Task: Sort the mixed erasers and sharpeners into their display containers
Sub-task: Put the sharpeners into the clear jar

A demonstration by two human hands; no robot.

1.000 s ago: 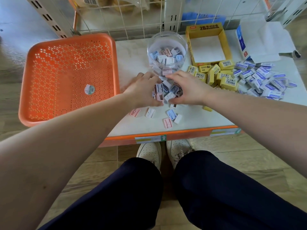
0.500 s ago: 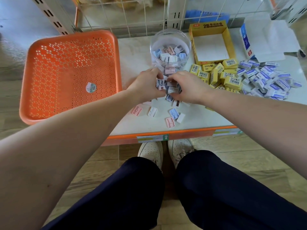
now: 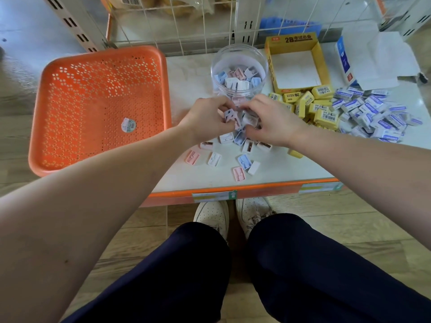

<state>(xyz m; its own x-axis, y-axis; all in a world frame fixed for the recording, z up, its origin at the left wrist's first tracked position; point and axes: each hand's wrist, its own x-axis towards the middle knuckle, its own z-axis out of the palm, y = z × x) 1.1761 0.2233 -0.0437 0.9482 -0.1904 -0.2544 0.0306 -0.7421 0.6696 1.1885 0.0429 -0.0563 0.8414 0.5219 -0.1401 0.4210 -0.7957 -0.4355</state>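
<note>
Left hand (image 3: 207, 120) and right hand (image 3: 272, 122) curl over a clump of sharpeners (image 3: 231, 116); can't count what's inside the grip. My hands also block the jar (image 3: 240, 54) along its lower front wall. One yellow eraser (image 3: 295, 154) sits half under my right wrist. Both forearms (image 3: 93, 206) run off the frame. Table (image 3: 191, 75) is cut at the right edge. Sticker (image 3: 129, 124) in the orange basket (image 3: 102, 57) and blue-striped erasers (image 3: 373, 113): print too small to read. Shoes (image 3: 213, 215) are partly behind my knees (image 3: 186, 264).
</note>
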